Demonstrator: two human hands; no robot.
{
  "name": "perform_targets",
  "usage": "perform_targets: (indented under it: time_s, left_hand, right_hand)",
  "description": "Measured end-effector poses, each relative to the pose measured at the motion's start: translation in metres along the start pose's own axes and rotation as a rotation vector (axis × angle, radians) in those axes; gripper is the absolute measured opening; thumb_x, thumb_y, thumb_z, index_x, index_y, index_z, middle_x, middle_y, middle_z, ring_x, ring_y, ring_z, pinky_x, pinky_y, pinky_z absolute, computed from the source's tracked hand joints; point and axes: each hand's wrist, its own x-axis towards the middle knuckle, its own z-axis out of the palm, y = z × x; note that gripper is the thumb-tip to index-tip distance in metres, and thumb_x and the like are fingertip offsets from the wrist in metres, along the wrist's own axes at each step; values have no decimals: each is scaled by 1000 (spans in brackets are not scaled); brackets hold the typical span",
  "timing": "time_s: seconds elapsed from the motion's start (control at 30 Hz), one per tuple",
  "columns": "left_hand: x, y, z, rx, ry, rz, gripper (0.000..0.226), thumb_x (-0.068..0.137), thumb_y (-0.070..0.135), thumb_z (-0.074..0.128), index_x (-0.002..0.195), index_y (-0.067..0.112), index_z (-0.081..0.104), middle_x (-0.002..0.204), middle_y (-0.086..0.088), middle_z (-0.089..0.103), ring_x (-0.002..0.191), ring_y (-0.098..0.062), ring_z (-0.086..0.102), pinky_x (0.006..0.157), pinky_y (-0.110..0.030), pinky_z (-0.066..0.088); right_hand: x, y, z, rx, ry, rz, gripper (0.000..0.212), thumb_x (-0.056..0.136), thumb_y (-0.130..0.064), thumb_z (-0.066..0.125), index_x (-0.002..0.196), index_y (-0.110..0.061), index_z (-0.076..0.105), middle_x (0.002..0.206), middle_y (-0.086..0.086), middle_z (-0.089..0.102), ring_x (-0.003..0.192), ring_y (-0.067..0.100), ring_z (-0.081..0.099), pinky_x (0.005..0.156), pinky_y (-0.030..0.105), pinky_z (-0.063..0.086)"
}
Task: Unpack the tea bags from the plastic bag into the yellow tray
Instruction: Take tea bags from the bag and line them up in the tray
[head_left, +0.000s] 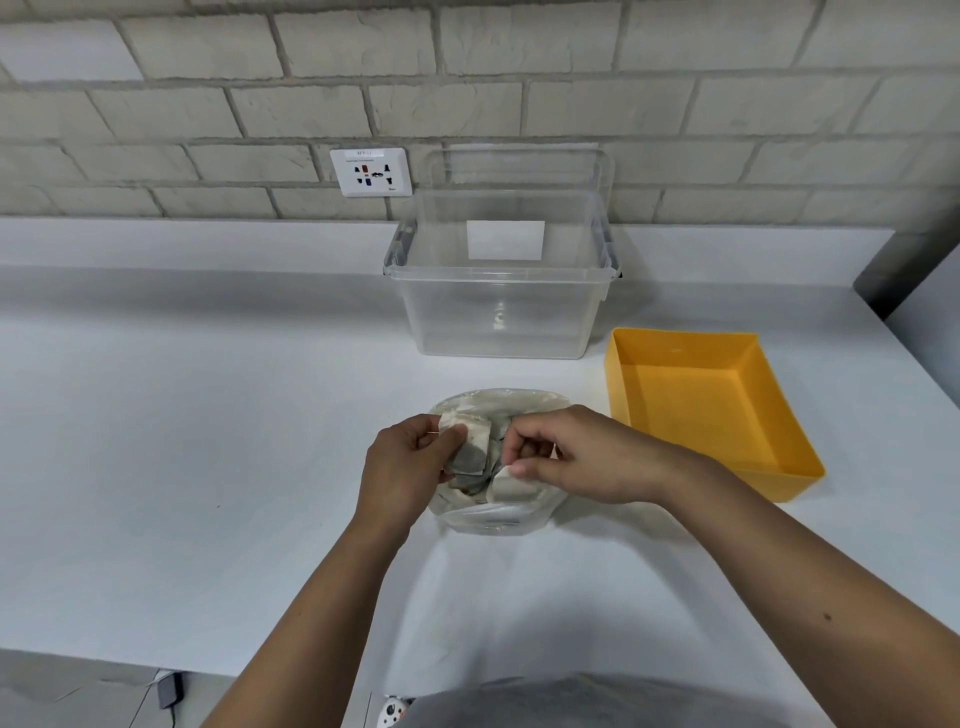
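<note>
One clear bin (498, 312) stands at the back of the worktop (208, 441), below a wall socket (371, 172). One yellow tray (680, 336) lies to the right, just beside the bag (493, 522), with nothing between them. The worktop's left side is open. The left hand (410, 462) pinches one tea bag (474, 448) at the bag's mouth. The right hand (576, 457) pinches something pale, seemingly the bag's rim. Several more tea bags (514, 489) lie inside, too overlapped to count.

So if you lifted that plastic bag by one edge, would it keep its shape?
Probably not: the plastic bag looks thin and crumpled, so it would likely sag. It seems light, holding only small tea bags.
</note>
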Motion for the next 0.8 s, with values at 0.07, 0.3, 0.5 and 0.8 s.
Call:
perform_targets:
  time_s: [0.07,0.3,0.5,0.8]
  left_hand:
    - [-2,3,1,-7,-56,-22,11,91,18,70,85,11,77,81,-17,74,77,-32,72,71,-34,62]
    - [-11,14,3,-156,-182,-141,21,99,18,60,92,7,76,79,-7,76,67,-14,72,59,-22,58]
    - [-13,14,4,-115,-244,-102,22,94,26,67,94,6,77,90,-16,76,84,-26,74,76,-29,62]
    - [0,1,3,133,-33,37,15,86,21,72,73,15,73,52,11,55,59,-17,53,77,-47,57]
  right_hand:
    - [3,-5,0,63,25,-29,2,92,-22,64,93,-21,66,83,-13,64,74,-1,55,66,12,41]
    - [23,4,11,52,334,50,2,90,-22,66,92,-23,68,81,-6,67,76,8,61,70,23,49]
    - [30,7,15,49,382,81,4,89,-20,67,92,-18,69,77,-4,67,69,6,59,64,17,44]
    - [21,24,-1,-300,408,143,11,92,-19,63,101,-21,69,103,-8,61,78,2,54,70,22,39]
